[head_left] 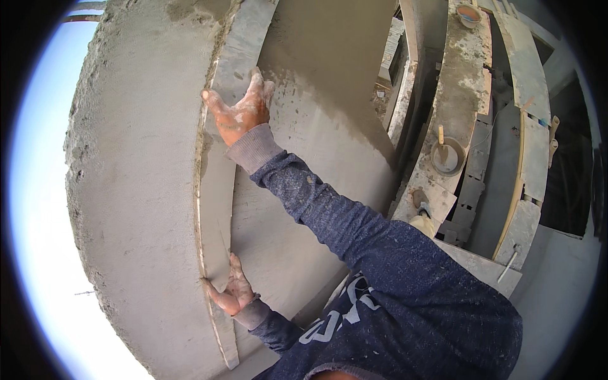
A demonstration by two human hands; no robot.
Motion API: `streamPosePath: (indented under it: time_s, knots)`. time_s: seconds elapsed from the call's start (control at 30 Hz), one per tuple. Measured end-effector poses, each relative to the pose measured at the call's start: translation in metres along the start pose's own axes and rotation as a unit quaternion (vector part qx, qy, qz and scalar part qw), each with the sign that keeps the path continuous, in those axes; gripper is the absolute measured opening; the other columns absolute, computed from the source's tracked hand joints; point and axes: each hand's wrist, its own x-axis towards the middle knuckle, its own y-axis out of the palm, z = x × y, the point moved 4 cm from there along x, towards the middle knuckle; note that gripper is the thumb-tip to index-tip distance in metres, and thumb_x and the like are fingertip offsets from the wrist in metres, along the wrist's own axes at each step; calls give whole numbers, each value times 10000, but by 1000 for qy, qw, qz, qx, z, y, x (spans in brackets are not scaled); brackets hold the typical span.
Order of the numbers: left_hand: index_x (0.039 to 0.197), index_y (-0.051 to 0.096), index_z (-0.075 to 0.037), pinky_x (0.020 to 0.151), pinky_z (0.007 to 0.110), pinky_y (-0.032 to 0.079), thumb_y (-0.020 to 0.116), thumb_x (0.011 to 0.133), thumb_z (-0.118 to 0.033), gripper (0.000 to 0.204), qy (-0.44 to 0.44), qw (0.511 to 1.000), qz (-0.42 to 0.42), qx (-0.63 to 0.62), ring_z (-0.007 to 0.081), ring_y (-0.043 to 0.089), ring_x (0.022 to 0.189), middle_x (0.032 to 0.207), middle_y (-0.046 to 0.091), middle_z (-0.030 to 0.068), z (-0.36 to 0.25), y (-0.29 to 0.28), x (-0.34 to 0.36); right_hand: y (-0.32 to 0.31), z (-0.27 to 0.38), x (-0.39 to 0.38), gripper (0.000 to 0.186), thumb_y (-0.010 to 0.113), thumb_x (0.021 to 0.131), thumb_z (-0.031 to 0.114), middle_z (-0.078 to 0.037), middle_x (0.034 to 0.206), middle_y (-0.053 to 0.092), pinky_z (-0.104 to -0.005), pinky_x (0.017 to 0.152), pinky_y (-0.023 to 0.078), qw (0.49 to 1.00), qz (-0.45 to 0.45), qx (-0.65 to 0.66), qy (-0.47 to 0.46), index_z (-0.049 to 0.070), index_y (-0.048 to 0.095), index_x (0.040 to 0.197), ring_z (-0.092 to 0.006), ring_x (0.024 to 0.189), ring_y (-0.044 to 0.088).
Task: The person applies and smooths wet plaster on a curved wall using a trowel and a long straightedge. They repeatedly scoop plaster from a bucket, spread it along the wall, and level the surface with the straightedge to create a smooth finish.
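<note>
A long, flat grey board (pixel 218 190), smeared with mortar, lies lengthwise along the edge of a plastered wall. My right hand (pixel 244 111), caked in wet mortar, spans the upper part of this board, thumb at one edge and fingers at the other. Farther down, my left hand (pixel 232 294) grips the same board across its width, near the low end. Left of the board runs a band of rough grey plaster (pixel 139 177). On its other side is a smooth wall face, with a darker, wet-looking plaster patch (pixel 329 57) above.
To the right, scaffold planks (pixel 459 76) spattered with mortar run away from me. On them stand a bucket (pixel 448 156) holding a wooden-handled tool (pixel 441 134) and, farther off, an orange-rimmed bowl (pixel 468 16). A window opening (pixel 392 69) cuts the wall. Bright sky shows at far left.
</note>
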Motion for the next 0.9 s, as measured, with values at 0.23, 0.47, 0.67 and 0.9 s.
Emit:
streamPosePath:
  time_s: [0.23, 0.47, 0.67, 0.9]
  knots:
    - [1364, 317, 24, 1009, 593, 417, 652, 858, -298, 687, -20, 996, -90, 10, 484, 390, 1236, 1361, 319, 300, 58, -66, 17, -41, -145, 14, 968, 746, 742, 431, -318, 1373, 307, -442, 1086, 298, 994, -81, -19, 74, -85, 264, 1404, -422, 1344, 258]
    - [1356, 315, 39, 1004, 579, 430, 635, 864, -305, 680, -29, 994, -98, 46, 485, 388, 1240, 1347, 336, 304, 72, -78, 16, -55, -201, 36, 953, 756, 747, 382, -316, 1376, 275, -434, 1053, 340, 994, -92, 0, 65, -81, 245, 1405, -424, 1336, 265]
    - [1352, 321, 37, 994, 564, 447, 653, 859, -312, 690, 10, 999, -23, 39, 469, 409, 1221, 1320, 365, 283, 21, -21, 11, -15, -27, 9, 976, 705, 757, 433, -364, 1448, 166, -478, 1134, 216, 999, -12, -23, 34, -76, 198, 1418, -458, 1398, 116]
    - [1354, 310, 37, 991, 564, 448, 643, 877, -309, 677, -2, 997, -62, 42, 464, 407, 1218, 1295, 368, 297, 51, -43, 12, -34, -97, 23, 910, 717, 764, 424, -343, 1395, 313, -460, 1114, 243, 995, -77, -50, 33, -95, 296, 1382, -435, 1360, 233]
